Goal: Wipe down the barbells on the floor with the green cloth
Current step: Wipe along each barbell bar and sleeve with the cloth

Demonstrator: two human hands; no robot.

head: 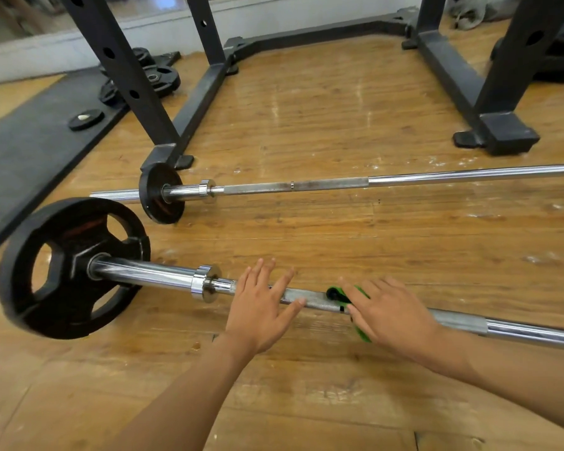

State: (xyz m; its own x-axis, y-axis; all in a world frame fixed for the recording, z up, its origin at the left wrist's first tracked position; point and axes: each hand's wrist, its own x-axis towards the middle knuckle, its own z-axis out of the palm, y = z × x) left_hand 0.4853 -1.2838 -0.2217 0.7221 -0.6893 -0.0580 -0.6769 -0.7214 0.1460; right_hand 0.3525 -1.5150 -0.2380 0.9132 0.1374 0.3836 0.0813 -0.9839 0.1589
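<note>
Where right fingers (381, 297) press, green cloth (364, 336) lies.

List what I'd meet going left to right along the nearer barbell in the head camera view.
Large black round weight plate → shiny chrome collar → left hand on the knurled grey bar section → right hand pressing the green cloth onto it → bare chrome shaft.

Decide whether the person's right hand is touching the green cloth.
Touching. The head view shows the right hand lying flat on the green cloth over the near barbell, with green edges showing on either side of it.
</note>
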